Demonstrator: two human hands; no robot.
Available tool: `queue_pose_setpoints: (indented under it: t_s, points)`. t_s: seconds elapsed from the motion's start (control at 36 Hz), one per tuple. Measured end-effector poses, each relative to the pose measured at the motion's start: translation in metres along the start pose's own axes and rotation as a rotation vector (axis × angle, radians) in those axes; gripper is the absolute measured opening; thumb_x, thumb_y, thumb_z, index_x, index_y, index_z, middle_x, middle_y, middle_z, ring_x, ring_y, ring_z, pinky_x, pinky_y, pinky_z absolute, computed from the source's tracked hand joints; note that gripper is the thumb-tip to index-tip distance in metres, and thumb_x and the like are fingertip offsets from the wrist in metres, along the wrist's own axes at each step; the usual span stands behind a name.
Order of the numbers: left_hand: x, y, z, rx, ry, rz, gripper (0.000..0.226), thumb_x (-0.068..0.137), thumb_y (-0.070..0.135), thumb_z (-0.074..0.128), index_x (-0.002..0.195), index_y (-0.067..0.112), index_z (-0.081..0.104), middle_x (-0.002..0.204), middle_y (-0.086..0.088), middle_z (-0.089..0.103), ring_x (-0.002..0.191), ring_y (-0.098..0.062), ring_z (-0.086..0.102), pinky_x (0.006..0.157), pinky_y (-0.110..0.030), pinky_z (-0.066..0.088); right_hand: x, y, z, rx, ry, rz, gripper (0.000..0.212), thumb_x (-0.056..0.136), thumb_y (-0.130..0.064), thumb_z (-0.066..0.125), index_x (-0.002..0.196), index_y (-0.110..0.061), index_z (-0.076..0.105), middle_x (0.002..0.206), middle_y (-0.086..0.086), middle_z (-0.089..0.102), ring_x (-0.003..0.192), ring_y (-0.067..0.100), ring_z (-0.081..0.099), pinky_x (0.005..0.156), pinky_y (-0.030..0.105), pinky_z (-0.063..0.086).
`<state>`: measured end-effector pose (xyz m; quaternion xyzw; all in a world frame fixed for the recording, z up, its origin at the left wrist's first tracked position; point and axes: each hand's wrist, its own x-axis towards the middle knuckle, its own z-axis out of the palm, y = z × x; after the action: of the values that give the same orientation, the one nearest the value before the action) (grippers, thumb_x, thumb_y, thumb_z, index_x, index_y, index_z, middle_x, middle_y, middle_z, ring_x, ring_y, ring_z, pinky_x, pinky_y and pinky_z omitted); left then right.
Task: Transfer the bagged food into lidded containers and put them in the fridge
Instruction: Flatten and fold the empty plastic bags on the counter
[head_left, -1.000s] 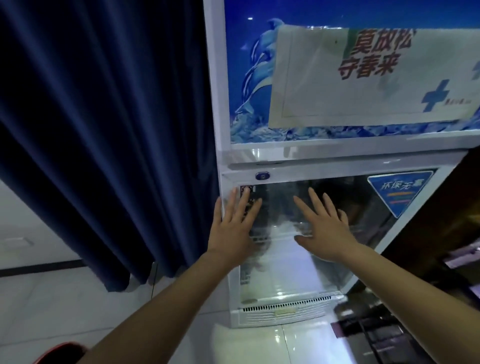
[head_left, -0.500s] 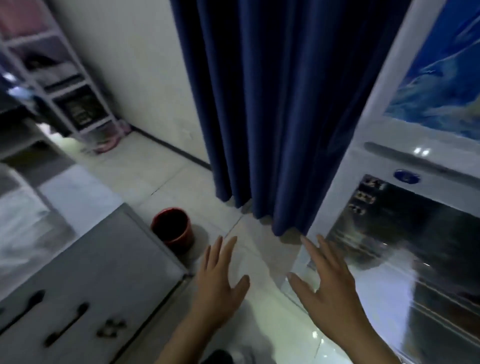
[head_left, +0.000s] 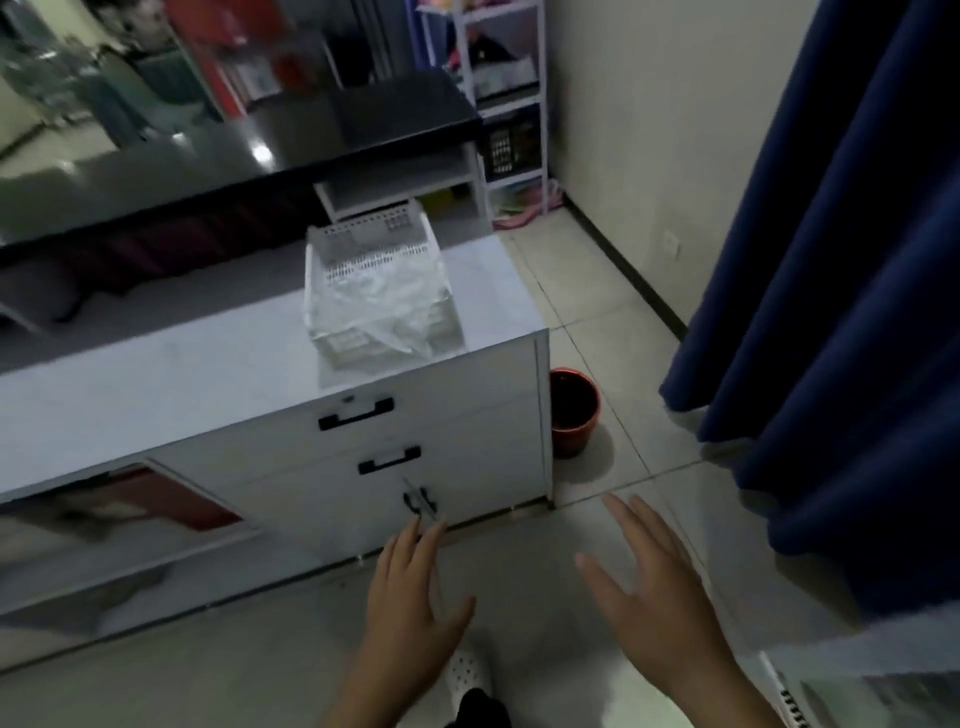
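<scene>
Pale glossy floor tiles (head_left: 597, 291) fill the lower frame, with a white cabinet (head_left: 270, 415) of smooth flat panels running across the middle left. I see black bracket-shaped handles (head_left: 356, 413) on its drawer fronts. On its top, near the right end, sits a white perforated plastic basket (head_left: 374, 254), boxy with slotted walls; crumpled clear plastic bags (head_left: 395, 306) lie in it and hang over its front edge (whether any food is left in them I cannot tell, the frame is blurred). Beside the cabinet's right end, on the floor, stands a round red bucket (head_left: 571, 410), its inside too dark to read. Heavy navy curtain (head_left: 841, 260) folds fill the right side. At the lower right corner a sliver of the white fridge (head_left: 810, 675) is cut off by the frame edge. My left hand (head_left: 410, 603) and right hand (head_left: 649, 587) hover low centre, fingers straight and loosely spread, holding nothing. No lidded containers are identifiable.
</scene>
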<state>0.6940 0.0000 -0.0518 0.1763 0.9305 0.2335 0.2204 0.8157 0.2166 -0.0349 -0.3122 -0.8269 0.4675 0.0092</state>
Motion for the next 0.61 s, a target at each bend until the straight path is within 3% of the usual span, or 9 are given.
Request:
queue_pose_setpoints:
  t_s: [0.17,0.28,0.44,0.61]
  points:
    - [0.045,-0.027,-0.042,-0.098,0.060,0.047,0.080,0.092,0.041,0.066,0.151,0.050,0.011,0.168,0.012,0.000,0.156,-0.017,-0.001,0.124,-0.041,0.015,0.048,-0.052,0.026,-0.034,-0.014,-0.036,0.064,0.091,-0.049,0.062,0.145,-0.053,0.028,0.162,-0.017,0.016,0.150,0.008,0.013,0.122,0.042,0.019]
    - [0.083,-0.052,-0.078,-0.184,0.105,0.043,0.079,0.093,0.041,0.066,0.155,0.045,0.016,0.168,0.012,0.002,0.155,-0.017,0.001,0.124,-0.042,0.017,0.086,-0.092,0.044,-0.036,0.026,-0.104,0.064,0.090,-0.050,0.063,0.146,-0.051,0.032,0.161,-0.019,0.018,0.148,0.007,0.015,0.121,0.040,0.022]
    - [0.139,-0.086,-0.133,-0.237,0.191,0.123,0.077,0.092,0.034,0.069,0.155,0.040,0.024,0.167,0.009,0.011,0.154,-0.011,0.006,0.123,-0.034,0.016,0.137,-0.143,0.062,-0.058,0.117,-0.170,0.060,0.088,-0.045,0.067,0.142,-0.047,0.041,0.158,-0.019,0.027,0.142,0.000,0.022,0.110,0.024,0.021]
    - [0.196,-0.092,-0.214,-0.282,0.338,0.171,0.070,0.094,0.027,0.068,0.145,0.053,0.028,0.165,0.010,0.020,0.151,-0.009,0.015,0.117,-0.032,0.019,0.187,-0.207,0.043,-0.082,0.122,-0.305,0.055,0.088,-0.040,0.068,0.135,-0.054,0.043,0.154,-0.023,0.030,0.142,0.001,0.028,0.115,0.032,0.027]
